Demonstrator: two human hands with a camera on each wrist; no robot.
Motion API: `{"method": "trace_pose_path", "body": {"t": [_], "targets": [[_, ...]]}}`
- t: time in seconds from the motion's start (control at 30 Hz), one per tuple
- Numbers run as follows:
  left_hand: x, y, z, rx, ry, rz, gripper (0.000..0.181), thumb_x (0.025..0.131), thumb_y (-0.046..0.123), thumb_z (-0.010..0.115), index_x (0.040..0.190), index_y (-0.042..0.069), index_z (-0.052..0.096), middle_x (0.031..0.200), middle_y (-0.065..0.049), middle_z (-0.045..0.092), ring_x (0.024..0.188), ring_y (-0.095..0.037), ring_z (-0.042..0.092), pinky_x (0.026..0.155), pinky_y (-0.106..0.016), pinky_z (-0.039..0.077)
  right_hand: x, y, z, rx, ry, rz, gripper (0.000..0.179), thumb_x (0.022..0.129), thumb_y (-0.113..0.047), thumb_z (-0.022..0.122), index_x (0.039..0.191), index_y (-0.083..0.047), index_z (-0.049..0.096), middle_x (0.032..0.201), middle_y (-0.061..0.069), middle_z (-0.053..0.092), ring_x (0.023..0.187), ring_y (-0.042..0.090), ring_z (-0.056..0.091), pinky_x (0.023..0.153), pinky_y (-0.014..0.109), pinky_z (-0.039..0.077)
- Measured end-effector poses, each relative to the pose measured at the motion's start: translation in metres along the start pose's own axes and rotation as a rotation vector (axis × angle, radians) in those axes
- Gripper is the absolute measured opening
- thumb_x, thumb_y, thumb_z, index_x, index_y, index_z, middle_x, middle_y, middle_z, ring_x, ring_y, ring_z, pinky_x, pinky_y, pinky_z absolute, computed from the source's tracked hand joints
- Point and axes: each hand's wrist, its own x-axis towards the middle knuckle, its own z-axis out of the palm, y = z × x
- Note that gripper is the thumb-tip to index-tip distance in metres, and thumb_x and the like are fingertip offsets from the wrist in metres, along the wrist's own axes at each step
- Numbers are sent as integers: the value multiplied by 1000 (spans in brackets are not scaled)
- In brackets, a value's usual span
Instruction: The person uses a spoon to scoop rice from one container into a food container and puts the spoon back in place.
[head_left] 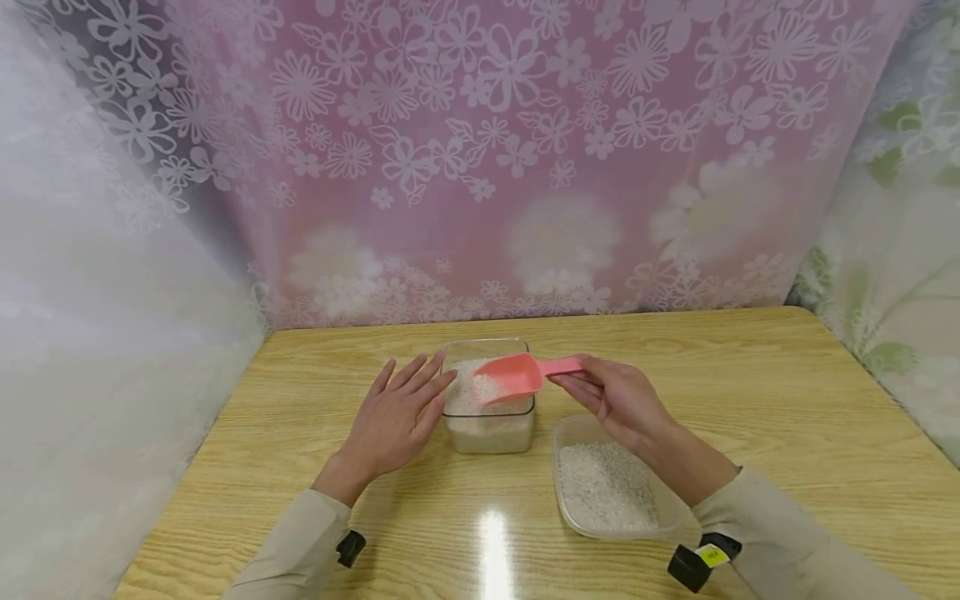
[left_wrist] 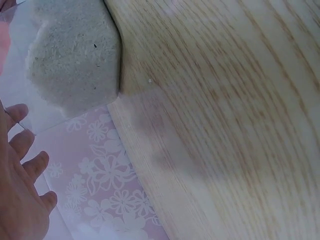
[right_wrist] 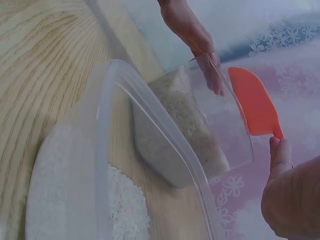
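My right hand [head_left: 622, 404] pinches the handle of a pink scoop [head_left: 522, 373] between thumb and fingers. Some white rice lies at the scoop's front, and its bowl is over the opening of a clear square container [head_left: 489, 435]. That container is filled with rice [head_left: 461, 393] to below its rim. With fingers spread and nearly straight, my left hand [head_left: 393, 425] touches the container's left rim. In the right wrist view the scoop [right_wrist: 254, 102] appears orange-red beside the container's mouth. The left wrist view shows my left fingers by the clear wall, with rice [left_wrist: 77, 60] behind it.
A translucent plastic tub [head_left: 675, 515] holding more rice [head_left: 603, 492] stands under my right forearm, to the container's right and nearer me. Both stand on a wood-grain table [head_left: 300, 400]. A pink flowered curtain [head_left: 480, 208] hangs behind the table, with pale sheets at both sides.
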Motion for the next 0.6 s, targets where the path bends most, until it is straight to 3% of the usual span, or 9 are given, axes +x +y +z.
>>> {"method": "trace_pose_path", "body": {"t": [0.6], "targets": [[-1,-1,4,-4,9,-2,46,105,40,29,144,24,47,153,0,30,140,-21,27,114,-49,11,-20,-20,-16,36,-81,-34,27,102,-12,47,108,5,67,101,20,69,96,22,67,84,24,50]]}}
